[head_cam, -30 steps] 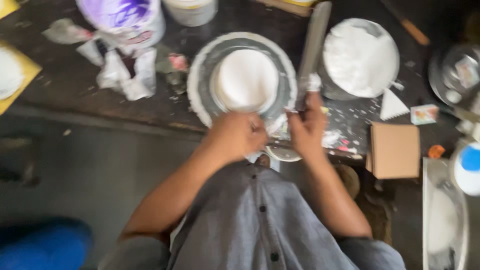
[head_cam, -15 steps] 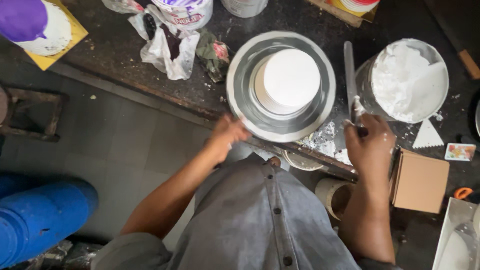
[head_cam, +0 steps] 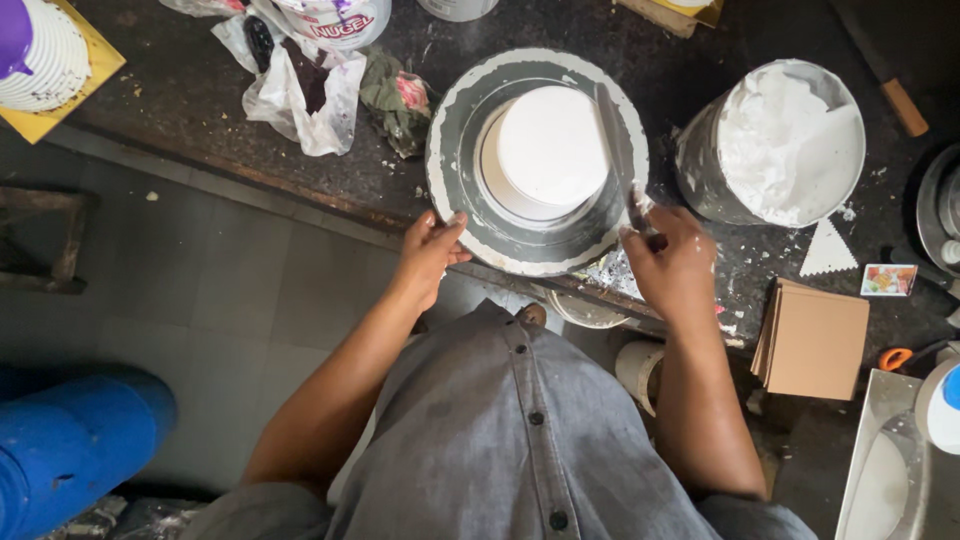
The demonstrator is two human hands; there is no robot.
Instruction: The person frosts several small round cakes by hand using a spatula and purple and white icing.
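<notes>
One white cake [head_cam: 548, 150], one turntable [head_cam: 470, 215], one spatula [head_cam: 617, 150], two hands.

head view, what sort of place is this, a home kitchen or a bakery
Most likely a bakery or cake-decorating workroom. A white frosted cake sits on a grey turntable, the right hand holds a long spatula against it, and a big tub of white cream stands alongside.

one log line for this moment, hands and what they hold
left hand: on rim of round grey turntable | right hand: grips long metal spatula against side of white iced cake | metal bucket of white cream: right of turntable
</notes>
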